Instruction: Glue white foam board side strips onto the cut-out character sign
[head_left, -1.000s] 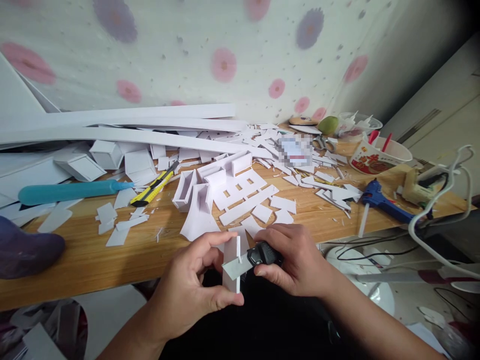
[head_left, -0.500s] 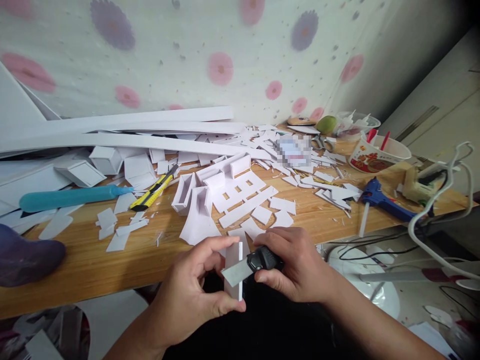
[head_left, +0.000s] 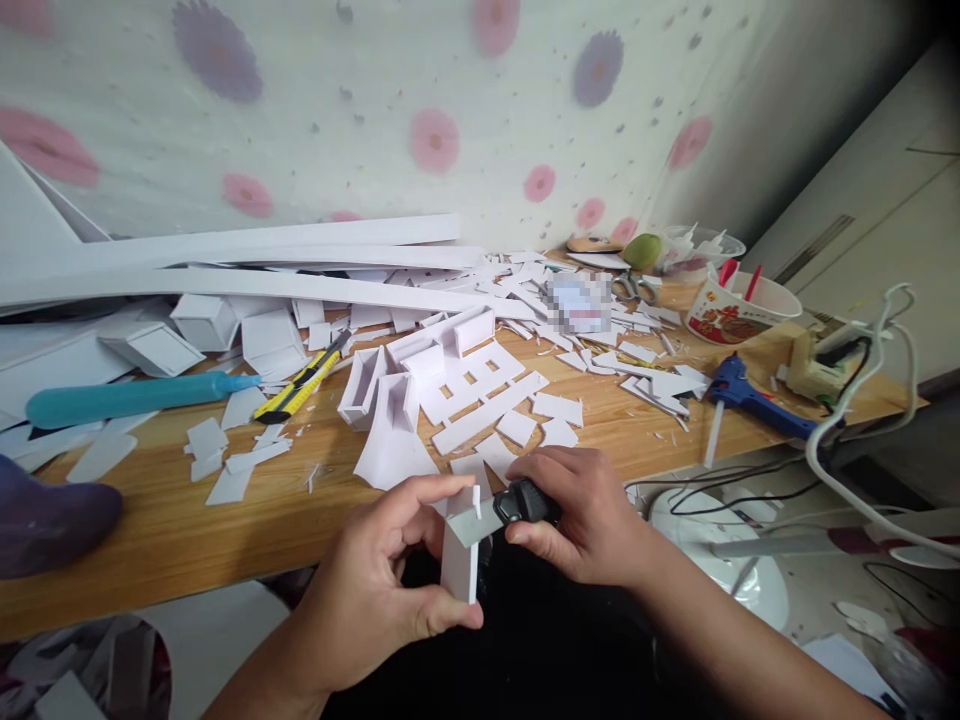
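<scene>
My left hand (head_left: 390, 580) pinches a small white foam board piece (head_left: 460, 568) upright by its top and bottom ends, between fingers and thumb. My right hand (head_left: 574, 515) is closed round the black handle of a utility knife (head_left: 525, 502). The knife's wide blade (head_left: 471, 522) lies across the upper part of the piece, at its right edge, where a thin sliver stands out. Beyond the hands, several white foam board parts (head_left: 396, 430) stand and lie on the wooden table (head_left: 315, 530).
A yellow utility knife (head_left: 300, 385) and a teal bottle (head_left: 127, 400) lie at the left. White scraps (head_left: 517, 428) are scattered about. A blue glue gun (head_left: 757, 402), scissors (head_left: 636, 288) and a paper bowl (head_left: 739, 308) are at the right.
The blade has moved up along the edge of the foam board piece, and a thin sliver now stands out there. The view has shifted slightly; both hands keep their holds.
</scene>
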